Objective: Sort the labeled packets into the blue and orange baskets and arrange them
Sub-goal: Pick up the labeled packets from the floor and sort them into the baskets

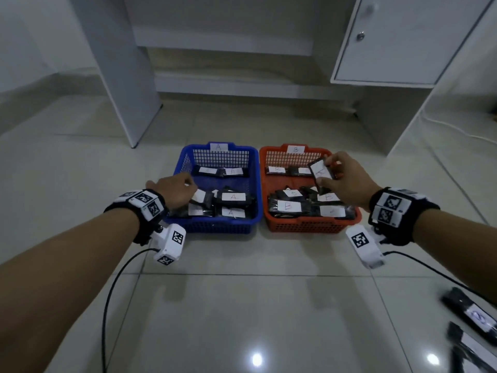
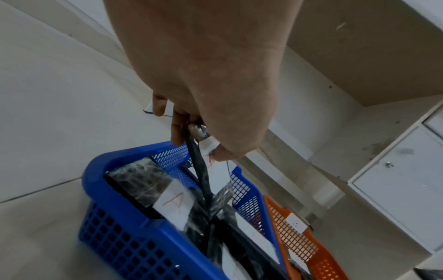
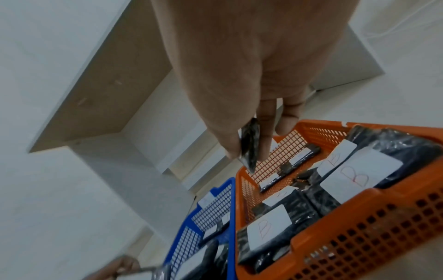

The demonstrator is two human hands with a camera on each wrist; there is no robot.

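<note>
Now, step: arranging, both hands at the baskets.
Loose packets (image 1: 469,314): three at least, nearest, well right of orange basket (image 1: 312,228).
Left hand (image 1: 176,191): pinches an A packet (image 2: 217,171) over blue basket (image 1: 215,227), left of orange.
Right hand (image 1: 347,179): grasps a packet (image 1: 321,172) above orange basket.
Baskets: two.
Next: lay each packet flat in a row.

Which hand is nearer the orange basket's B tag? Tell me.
Right. The right hand holds a packet over the orange basket, just below its B tag; the left hand is in the blue basket.
</note>
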